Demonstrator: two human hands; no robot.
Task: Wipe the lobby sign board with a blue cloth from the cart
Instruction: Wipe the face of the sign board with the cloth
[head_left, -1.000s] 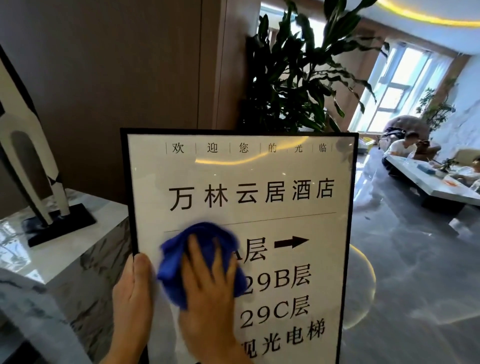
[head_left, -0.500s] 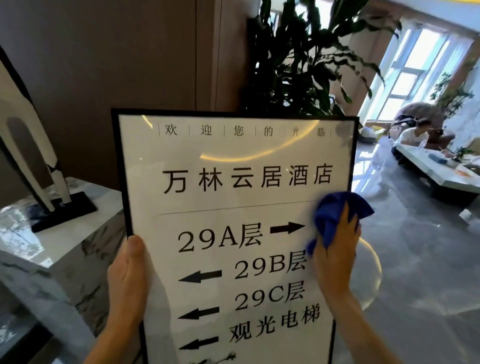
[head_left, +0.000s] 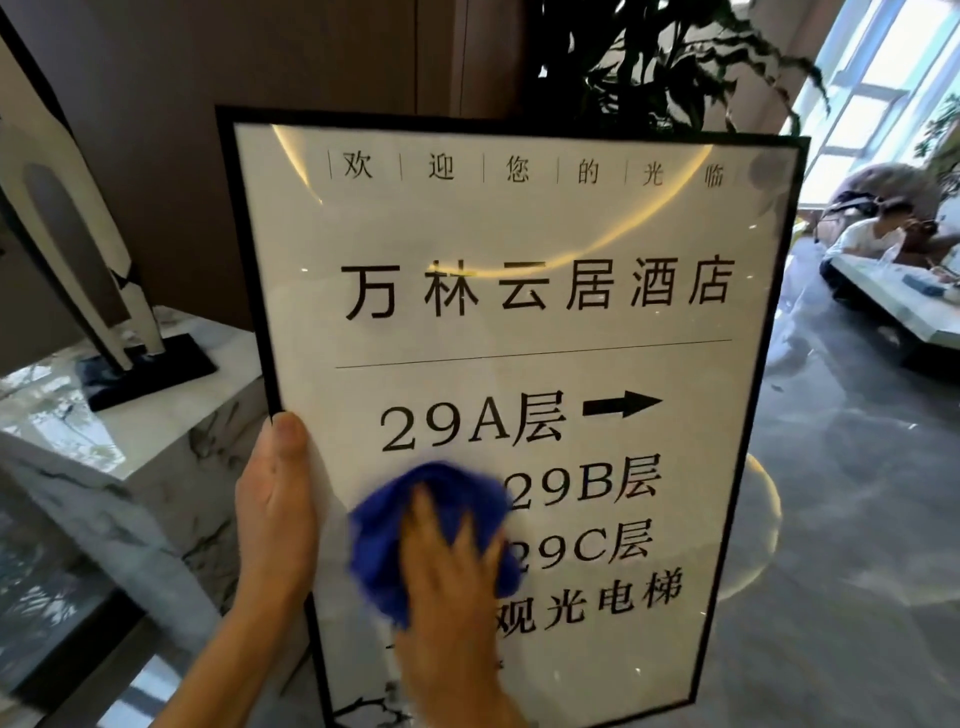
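Swept back left, blue cloth (head_left: 384, 545), sign board (head_left: 519, 234) reading 万林云居酒店

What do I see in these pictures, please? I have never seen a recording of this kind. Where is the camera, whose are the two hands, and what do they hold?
There is no machine here: a person works with bare hands. One wide camera, worn on the person's head, looks forward and down, so you see the hands as their owner does. The left hand grips the left edge of the framed sign board, thumb on the front. The right hand presses a blue cloth flat against the lower left of its face, fingers spread, covering part of the print. At the left stands a marble counter bearing a sculpture on a black base. A plant rises behind the board; far right, people sit at a low table.
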